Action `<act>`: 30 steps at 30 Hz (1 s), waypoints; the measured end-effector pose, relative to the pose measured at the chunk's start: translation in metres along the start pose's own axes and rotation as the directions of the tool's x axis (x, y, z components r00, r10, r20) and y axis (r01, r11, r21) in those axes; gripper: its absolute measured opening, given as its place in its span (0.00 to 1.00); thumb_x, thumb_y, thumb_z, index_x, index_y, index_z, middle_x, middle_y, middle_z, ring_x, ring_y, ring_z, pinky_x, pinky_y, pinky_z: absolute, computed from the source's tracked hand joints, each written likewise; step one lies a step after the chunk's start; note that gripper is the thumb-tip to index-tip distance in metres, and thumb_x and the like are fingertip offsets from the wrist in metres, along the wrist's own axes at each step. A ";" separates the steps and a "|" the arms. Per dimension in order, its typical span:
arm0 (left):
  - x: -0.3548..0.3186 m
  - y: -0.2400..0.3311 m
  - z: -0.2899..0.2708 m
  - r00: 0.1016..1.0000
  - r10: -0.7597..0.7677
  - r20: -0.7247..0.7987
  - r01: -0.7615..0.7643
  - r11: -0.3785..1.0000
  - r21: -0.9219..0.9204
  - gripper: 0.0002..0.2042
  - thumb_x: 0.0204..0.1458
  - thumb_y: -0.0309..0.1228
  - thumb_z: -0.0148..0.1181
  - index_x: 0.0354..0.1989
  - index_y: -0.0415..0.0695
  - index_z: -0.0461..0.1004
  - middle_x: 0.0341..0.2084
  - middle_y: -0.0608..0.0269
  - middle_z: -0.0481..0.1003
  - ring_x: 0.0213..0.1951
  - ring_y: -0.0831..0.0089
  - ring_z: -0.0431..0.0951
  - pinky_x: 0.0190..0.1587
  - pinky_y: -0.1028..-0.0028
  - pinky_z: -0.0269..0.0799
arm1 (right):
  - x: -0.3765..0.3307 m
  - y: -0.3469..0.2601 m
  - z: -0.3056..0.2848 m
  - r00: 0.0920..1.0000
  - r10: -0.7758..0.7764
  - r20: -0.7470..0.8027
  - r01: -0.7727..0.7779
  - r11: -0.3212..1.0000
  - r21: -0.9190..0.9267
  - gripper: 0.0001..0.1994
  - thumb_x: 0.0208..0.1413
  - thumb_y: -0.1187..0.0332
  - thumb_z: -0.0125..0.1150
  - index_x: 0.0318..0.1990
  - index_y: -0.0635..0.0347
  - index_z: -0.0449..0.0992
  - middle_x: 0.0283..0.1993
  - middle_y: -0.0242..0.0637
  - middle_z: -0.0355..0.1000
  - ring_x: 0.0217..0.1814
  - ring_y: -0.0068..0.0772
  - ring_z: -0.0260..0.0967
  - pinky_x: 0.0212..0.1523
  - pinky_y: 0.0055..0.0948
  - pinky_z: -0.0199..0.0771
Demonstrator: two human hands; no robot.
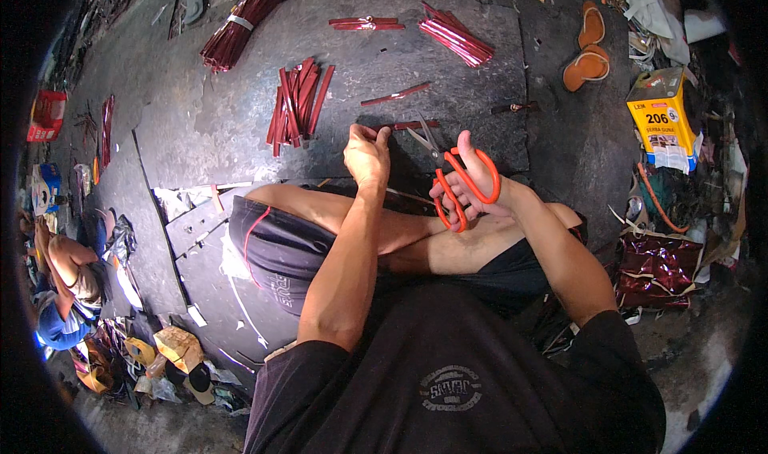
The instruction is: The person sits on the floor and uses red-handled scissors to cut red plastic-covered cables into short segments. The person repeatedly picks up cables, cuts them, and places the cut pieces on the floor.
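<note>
My left hand [368, 156] is closed in a pinch, and a shiny dark red strip [404, 125] runs out to the right from its fingertips. Orange-handled scissors [489, 188] sit in my right hand [472, 184], palm turned up, with some fingers through the loops. Their blades are parted, with the tips beside the strip. Just beyond my hands a single red strip [396, 94] lies on the dark board [216, 122]. A loose pile of red strips [299, 106] rests left of it, and another bundle [456, 36] farther right.
A large tied bundle of red strips [244, 22] lies at the far left. Brown sandals [586, 68] and a yellow box [664, 118] are at the right, near a dark red shiny bag [658, 268]. Another person [68, 282] sits at the left edge.
</note>
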State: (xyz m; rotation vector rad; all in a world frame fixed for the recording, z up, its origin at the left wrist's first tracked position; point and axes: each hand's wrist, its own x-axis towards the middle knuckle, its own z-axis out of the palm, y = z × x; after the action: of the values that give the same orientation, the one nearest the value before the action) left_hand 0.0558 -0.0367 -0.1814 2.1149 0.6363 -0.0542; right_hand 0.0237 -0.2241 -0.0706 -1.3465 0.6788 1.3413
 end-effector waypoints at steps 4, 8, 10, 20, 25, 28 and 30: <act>0.000 -0.001 0.000 1.000 0.017 -0.020 -0.017 1.000 0.004 0.16 0.44 0.38 0.70 0.27 0.40 0.70 0.21 0.51 0.76 0.29 0.51 0.78 0.38 0.61 0.72 | 0.001 -0.008 0.003 1.000 0.007 -0.002 -0.007 0.999 -0.033 0.67 0.28 0.12 0.14 0.50 0.74 0.67 0.27 0.39 0.66 0.27 0.39 0.73 0.24 0.32 0.72; 0.001 -0.001 -0.001 1.000 -0.008 -0.001 0.008 1.000 -0.016 0.16 0.44 0.38 0.70 0.27 0.40 0.70 0.22 0.51 0.76 0.29 0.51 0.78 0.38 0.61 0.72 | 0.006 -0.005 -0.001 1.000 0.001 0.012 -0.001 1.000 -0.020 0.67 0.28 0.12 0.15 0.50 0.74 0.67 0.27 0.39 0.66 0.27 0.39 0.72 0.27 0.34 0.74; 0.000 0.001 -0.001 1.000 -0.018 -0.003 0.018 1.000 -0.020 0.16 0.44 0.38 0.70 0.27 0.40 0.70 0.22 0.50 0.76 0.29 0.51 0.78 0.39 0.61 0.72 | 0.006 -0.006 -0.002 1.000 -0.001 0.018 0.002 1.000 -0.025 0.67 0.28 0.12 0.15 0.50 0.74 0.67 0.27 0.39 0.66 0.27 0.39 0.72 0.29 0.35 0.75; 0.001 0.001 -0.001 0.999 -0.039 0.015 0.039 0.999 -0.010 0.16 0.44 0.38 0.70 0.28 0.40 0.71 0.24 0.49 0.77 0.31 0.50 0.79 0.40 0.60 0.72 | 0.008 -0.009 -0.004 1.000 0.010 0.019 -0.010 1.000 -0.007 0.66 0.30 0.12 0.16 0.50 0.75 0.66 0.26 0.38 0.65 0.26 0.39 0.72 0.31 0.38 0.77; 0.002 -0.002 0.000 1.000 -0.007 0.003 0.007 1.000 -0.004 0.16 0.44 0.38 0.70 0.28 0.40 0.71 0.24 0.49 0.77 0.31 0.49 0.79 0.40 0.60 0.72 | 0.006 -0.009 -0.003 1.000 0.006 0.023 -0.006 1.000 -0.027 0.66 0.30 0.12 0.16 0.50 0.75 0.66 0.27 0.38 0.65 0.26 0.39 0.72 0.31 0.38 0.77; 0.002 -0.003 0.001 1.000 0.003 -0.003 -0.003 1.000 0.006 0.16 0.44 0.38 0.70 0.28 0.41 0.71 0.24 0.49 0.77 0.32 0.49 0.78 0.40 0.60 0.72 | 0.006 -0.009 -0.003 0.999 0.017 0.027 -0.017 1.000 -0.022 0.66 0.31 0.12 0.16 0.50 0.75 0.66 0.28 0.38 0.66 0.28 0.38 0.72 0.33 0.39 0.77; 0.002 -0.003 0.001 1.000 -0.005 -0.006 0.005 1.000 0.009 0.16 0.44 0.39 0.69 0.28 0.41 0.71 0.24 0.49 0.77 0.32 0.49 0.78 0.40 0.59 0.72 | 0.008 -0.010 -0.004 0.999 0.023 0.028 -0.022 0.999 -0.039 0.66 0.31 0.12 0.16 0.50 0.75 0.66 0.28 0.39 0.66 0.30 0.39 0.73 0.35 0.40 0.77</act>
State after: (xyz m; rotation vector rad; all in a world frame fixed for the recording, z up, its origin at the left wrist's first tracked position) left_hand 0.0564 -0.0356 -0.1845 2.1229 0.6457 -0.0540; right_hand 0.0361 -0.2230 -0.0756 -1.3519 0.6530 1.3956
